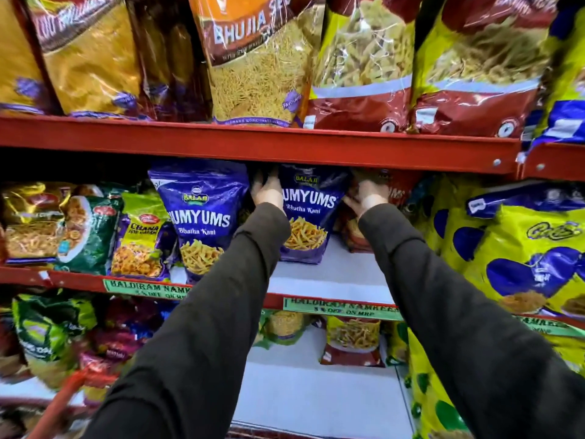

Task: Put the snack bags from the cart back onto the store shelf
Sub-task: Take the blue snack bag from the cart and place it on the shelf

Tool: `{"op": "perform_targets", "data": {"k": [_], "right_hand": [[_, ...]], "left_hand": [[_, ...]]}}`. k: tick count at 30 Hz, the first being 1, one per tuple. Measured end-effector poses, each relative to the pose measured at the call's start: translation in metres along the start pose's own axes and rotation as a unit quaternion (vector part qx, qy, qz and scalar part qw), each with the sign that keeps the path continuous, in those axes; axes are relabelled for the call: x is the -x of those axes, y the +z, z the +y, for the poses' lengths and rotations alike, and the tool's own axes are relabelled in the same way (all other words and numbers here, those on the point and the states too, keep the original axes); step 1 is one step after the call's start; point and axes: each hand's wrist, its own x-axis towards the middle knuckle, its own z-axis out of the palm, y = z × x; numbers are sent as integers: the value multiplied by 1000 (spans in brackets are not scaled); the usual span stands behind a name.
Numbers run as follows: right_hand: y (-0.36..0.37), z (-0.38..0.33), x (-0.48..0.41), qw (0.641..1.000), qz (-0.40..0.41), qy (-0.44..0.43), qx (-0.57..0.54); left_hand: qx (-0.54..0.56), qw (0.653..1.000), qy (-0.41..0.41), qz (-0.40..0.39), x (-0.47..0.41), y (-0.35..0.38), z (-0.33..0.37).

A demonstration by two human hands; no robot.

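A purple snack bag (308, 213) stands upright deep on the middle shelf (332, 280), on its white board. My left hand (268, 191) grips the bag's upper left edge. My right hand (368, 193) rests at the bag's right side, against a red bag (392, 188) behind it; whether it grips either bag is unclear. A second, matching purple bag (202, 217) stands nearer the front, just left of my left arm. Both arms wear dark sleeves. The cart's red rim (60, 403) shows at the lower left.
Large yellow and maroon snack bags (253, 64) fill the top shelf above a red rail (253, 144). Yellow-and-blue bags (522, 255) crowd the right side. Green and yellow bags (85, 229) sit left. The lower shelf holds a small maroon bag (351, 340) on bare white board.
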Motion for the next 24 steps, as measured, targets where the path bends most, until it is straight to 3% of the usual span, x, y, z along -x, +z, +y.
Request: {"op": "perform_targets", "data": {"k": [1, 4, 8, 12, 15, 17, 24], "right_hand": [[4, 6, -5, 996, 6, 35, -76], [13, 9, 11, 987, -22, 19, -159], [8, 25, 20, 997, -63, -21, -43], [-4, 65, 12, 989, -118, 78, 41], [-5, 90, 24, 981, -140, 134, 23], [-6, 99, 27, 982, -142, 125, 12], [-12, 105, 52, 985, -150, 72, 47]], "left_hand": [[-25, 1000, -1, -3, 0, -1, -2], [-121, 992, 19, -10, -6, -12, -12], [-225, 974, 13, -18, -16, -31, -23], [-187, 980, -65, -36, -22, -58, -62], [-200, 968, -122, -83, -33, -85, -107], [-196, 967, -120, -113, -35, -97, -121], [-253, 958, -91, -97, -7, -107, -102]]}}
